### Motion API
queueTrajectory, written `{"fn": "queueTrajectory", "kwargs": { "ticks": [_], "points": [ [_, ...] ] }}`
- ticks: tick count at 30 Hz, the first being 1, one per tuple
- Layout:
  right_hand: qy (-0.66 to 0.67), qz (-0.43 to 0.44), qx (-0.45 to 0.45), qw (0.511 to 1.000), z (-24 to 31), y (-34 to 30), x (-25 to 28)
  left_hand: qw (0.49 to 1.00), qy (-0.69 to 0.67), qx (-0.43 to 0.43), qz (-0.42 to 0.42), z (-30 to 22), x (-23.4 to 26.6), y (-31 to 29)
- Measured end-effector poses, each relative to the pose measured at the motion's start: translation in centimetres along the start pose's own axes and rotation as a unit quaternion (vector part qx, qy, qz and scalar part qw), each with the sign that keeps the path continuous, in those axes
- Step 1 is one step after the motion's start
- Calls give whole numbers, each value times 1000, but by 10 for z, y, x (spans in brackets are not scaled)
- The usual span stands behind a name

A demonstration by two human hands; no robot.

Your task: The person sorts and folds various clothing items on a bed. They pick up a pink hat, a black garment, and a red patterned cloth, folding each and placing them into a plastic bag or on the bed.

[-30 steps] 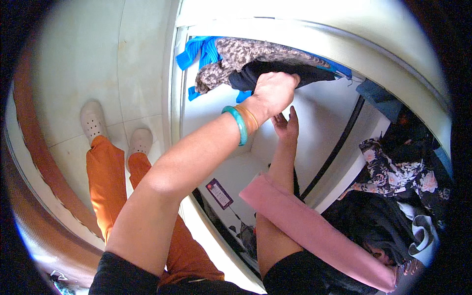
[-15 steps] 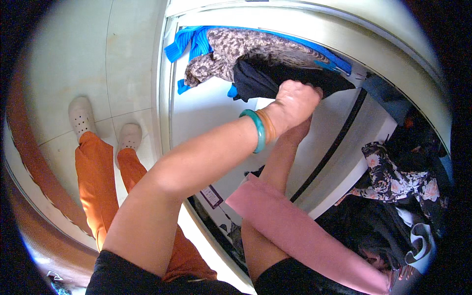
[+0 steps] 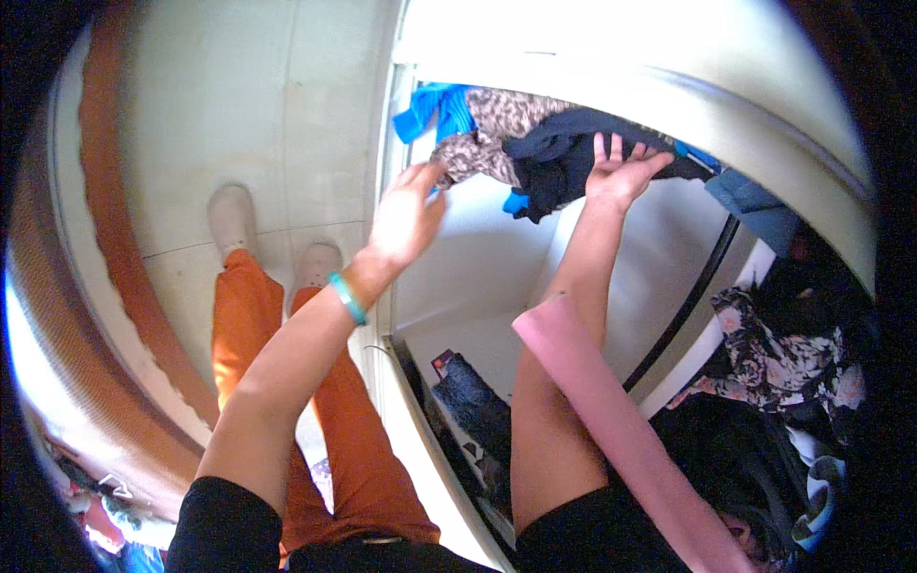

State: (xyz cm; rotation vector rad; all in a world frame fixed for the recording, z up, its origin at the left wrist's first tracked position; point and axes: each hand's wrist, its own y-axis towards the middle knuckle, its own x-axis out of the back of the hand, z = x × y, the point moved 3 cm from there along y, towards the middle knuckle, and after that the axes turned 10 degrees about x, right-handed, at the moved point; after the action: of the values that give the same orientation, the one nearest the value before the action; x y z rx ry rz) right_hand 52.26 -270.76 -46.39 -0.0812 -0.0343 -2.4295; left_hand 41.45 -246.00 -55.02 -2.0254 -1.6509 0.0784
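My right hand (image 3: 621, 174) reaches into a white wardrobe, fingers spread and palm showing, against a black garment (image 3: 554, 153) that hangs from above. My left hand (image 3: 411, 212) is raised near the wardrobe's left edge, next to the hem of a mottled grey-brown garment (image 3: 473, 158). Its fingers are stretched out, with nothing visible in them. A bright blue ribbed garment (image 3: 439, 110) hangs behind these. Across my right forearm runs a long pink cloth piece (image 3: 611, 401), its lower end lost among dark clothes.
A floral garment (image 3: 783, 353) and dark clothes (image 3: 726, 449) hang at the right, beyond a black strip (image 3: 688, 296). Dark blue folded denim (image 3: 473, 396) lies low in the wardrobe. A brown padded edge (image 3: 67, 325) curves along the left, past the tiled floor (image 3: 306, 124).
My left hand has come off the black garment and moved left and toward me. My right hand, half hidden before, now shows spread at that garment. The view has shifted, too.
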Motion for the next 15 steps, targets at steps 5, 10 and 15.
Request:
{"fn": "queueTrajectory", "kwargs": {
  "ticks": [5,10,15],
  "points": [
    [-95,-51,-37,993,-7,-71,10,950,149,229,154,108,121,-111],
    [-89,250,-346,900,-39,-216,52,913,252,320,-3,151,287,-248],
    [-251,502,-401,724,48,-359,42,831,241,501,13,134,351,-405]
  ]
}}
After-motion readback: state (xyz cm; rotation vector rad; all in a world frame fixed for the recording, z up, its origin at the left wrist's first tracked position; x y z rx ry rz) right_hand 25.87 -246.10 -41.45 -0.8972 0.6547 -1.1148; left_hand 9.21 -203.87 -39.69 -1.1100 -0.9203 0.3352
